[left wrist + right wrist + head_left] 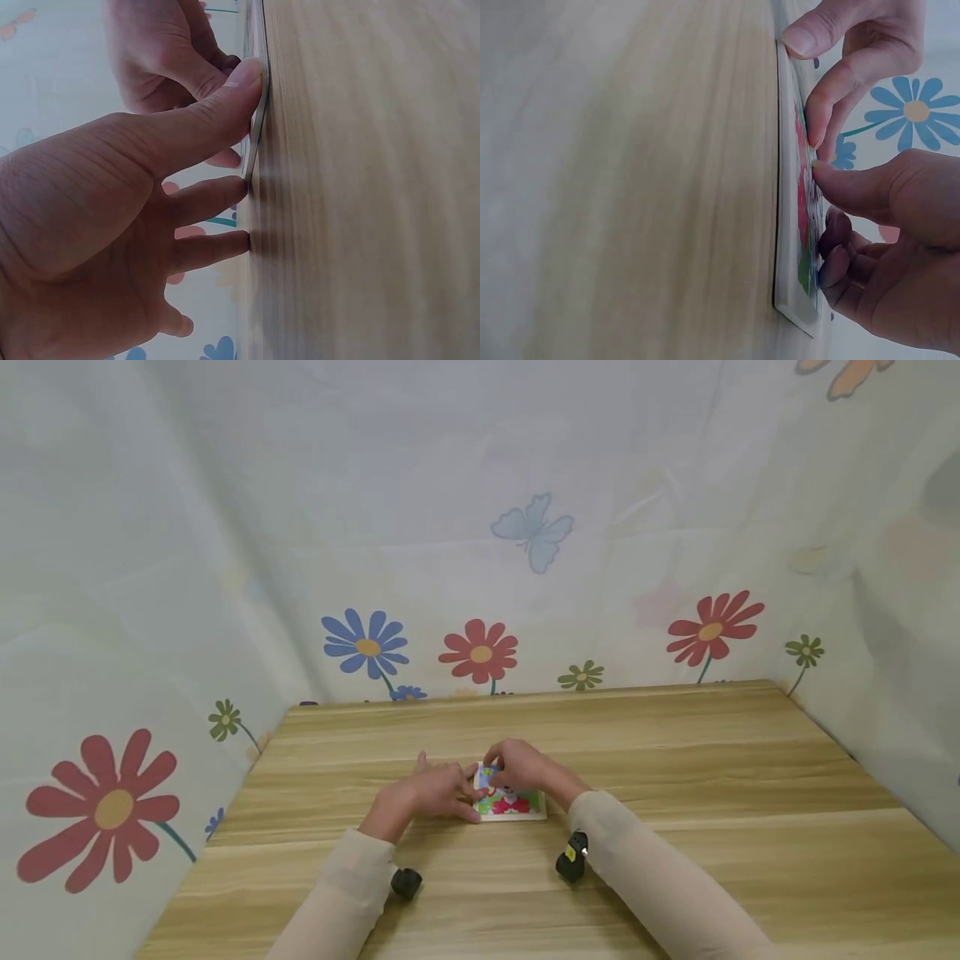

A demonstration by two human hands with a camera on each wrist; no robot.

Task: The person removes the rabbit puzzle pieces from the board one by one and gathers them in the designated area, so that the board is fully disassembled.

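A small flat board (pixel 528 816) with a colourful picture and a pale rim lies on the wooden table. My left hand (pixel 441 791) is at its left side, thumb against the edge, with one finger bent onto the picture (pixel 802 217). In the left wrist view, other fingers of the left hand (pixel 112 195) stretch straight toward the tabletop. My right hand (pixel 525 767) reaches over the board from the right. In the right wrist view, the right hand (pixel 907 247) has its thumb and curled fingers at the picture; whether they pinch anything is hidden.
The wood-grain table (pixel 675 752) extends around the board on all sides. Behind it and at both sides hangs a pale cloth (pixel 420 527) printed with flowers and butterflies. A black wrist camera (pixel 572 858) sits at the right sleeve, another black camera (pixel 407 883) at the left.
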